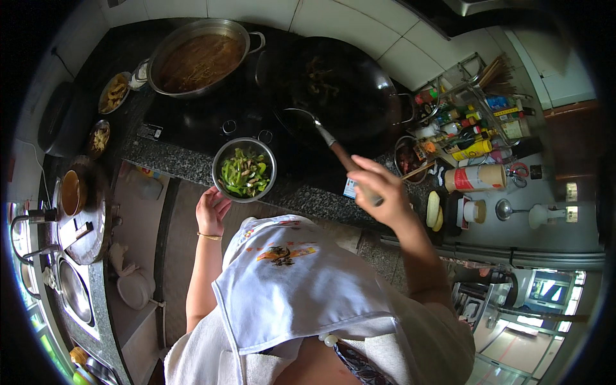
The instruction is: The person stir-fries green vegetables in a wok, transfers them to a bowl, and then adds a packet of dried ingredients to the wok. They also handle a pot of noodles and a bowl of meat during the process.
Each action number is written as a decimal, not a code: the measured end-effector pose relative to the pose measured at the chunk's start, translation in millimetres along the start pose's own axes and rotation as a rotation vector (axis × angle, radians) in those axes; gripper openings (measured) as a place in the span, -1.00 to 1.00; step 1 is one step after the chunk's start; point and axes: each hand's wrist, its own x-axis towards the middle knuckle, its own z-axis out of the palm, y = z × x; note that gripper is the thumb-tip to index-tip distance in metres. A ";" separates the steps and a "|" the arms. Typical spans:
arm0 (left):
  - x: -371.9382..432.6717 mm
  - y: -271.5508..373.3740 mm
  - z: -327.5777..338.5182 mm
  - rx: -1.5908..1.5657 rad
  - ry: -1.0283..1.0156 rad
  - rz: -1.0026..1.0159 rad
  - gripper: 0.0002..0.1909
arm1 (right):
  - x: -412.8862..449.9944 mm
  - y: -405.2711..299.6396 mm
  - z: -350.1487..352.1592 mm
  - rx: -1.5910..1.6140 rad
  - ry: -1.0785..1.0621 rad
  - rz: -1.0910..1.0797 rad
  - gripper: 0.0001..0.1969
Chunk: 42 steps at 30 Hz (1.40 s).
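My left hand (pixel 214 207) supports a stainless-steel bowl (pixel 273 163) by its lower left side, fingers tucked against and under it. Sliced green peppers mixed with small brownish pieces (pixel 244 174) fill the bowl, which is over the counter's front edge. In my right hand (pixel 380 190) is the wooden handle of a metal wok spatula (pixel 339 150). Its head reaches to the near left rim of a large black wok (pixel 365 108). Some strips of cooked food (pixel 318 79) lie in the wok; its dark inside hides further detail.
A steel pot of reddish-brown liquid (pixel 199 62) stands left of the wok. Further left are a plate of fried pieces (pixel 114 94) and a small bowl (pixel 99 139). Condiment bottles (pixel 474 150) and a bowl of dark red food (pixel 409 159) sit right. A round chopping board (pixel 91 207) is far left.
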 end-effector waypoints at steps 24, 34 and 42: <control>-5.1 0.7 8.0 0.006 0.034 -0.016 -0.81 | 11.6 71.9 36.3 -0.057 -0.086 -0.177 -0.70; -2.6 -2.3 0.0 0.032 0.038 -0.014 -0.79 | 7.8 11.4 -32.2 -0.014 -0.205 0.007 -0.73; -8.4 -2.0 3.2 0.026 0.009 -0.012 -0.79 | 47.2 73.1 33.5 -0.077 0.042 0.004 -0.76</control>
